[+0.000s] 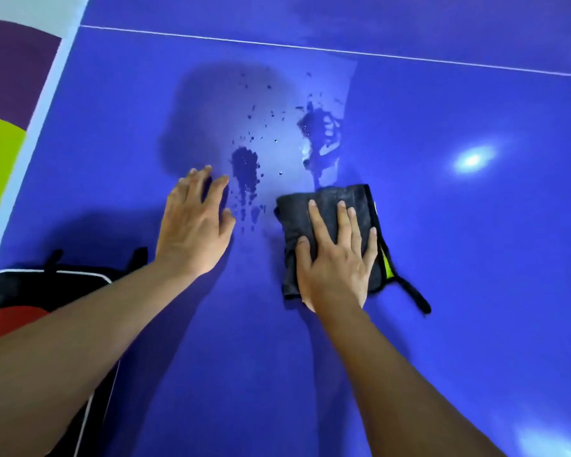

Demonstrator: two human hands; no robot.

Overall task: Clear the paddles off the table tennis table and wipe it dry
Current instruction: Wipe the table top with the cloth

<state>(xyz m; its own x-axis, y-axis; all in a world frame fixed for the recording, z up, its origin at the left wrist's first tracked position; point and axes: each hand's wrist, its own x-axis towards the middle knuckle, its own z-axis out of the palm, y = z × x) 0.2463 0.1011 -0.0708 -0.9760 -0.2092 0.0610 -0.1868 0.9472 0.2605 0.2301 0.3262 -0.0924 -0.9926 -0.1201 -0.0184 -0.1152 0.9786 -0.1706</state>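
Two hands on blue table (475,242), both palms down. Left hand (195,225): fingers straight & spread, flat on bare tabletop, holding nothing, fingertips just left of a dark puddle (244,166). Right hand (335,262): fingers straight, slightly apart, pressing flat on folded dark grey cloth (330,206), not gripping it; thumb lies along cloth's left side. Cloth has yellow-green trim on right edge & a black strap (416,295) trailing off to the right on the table. Second, bigger wet patch (322,136) sits just beyond cloth's far edge, w/ small droplets scattered between the 2 patches. White line (310,47) crosses table further back. Black case (30,285) w/ white trim at near-left edge of table, partly under left forearm; red rounded shape (10,319) shows there, can't tell if it's a paddle. Light glare (472,159) on table at right.
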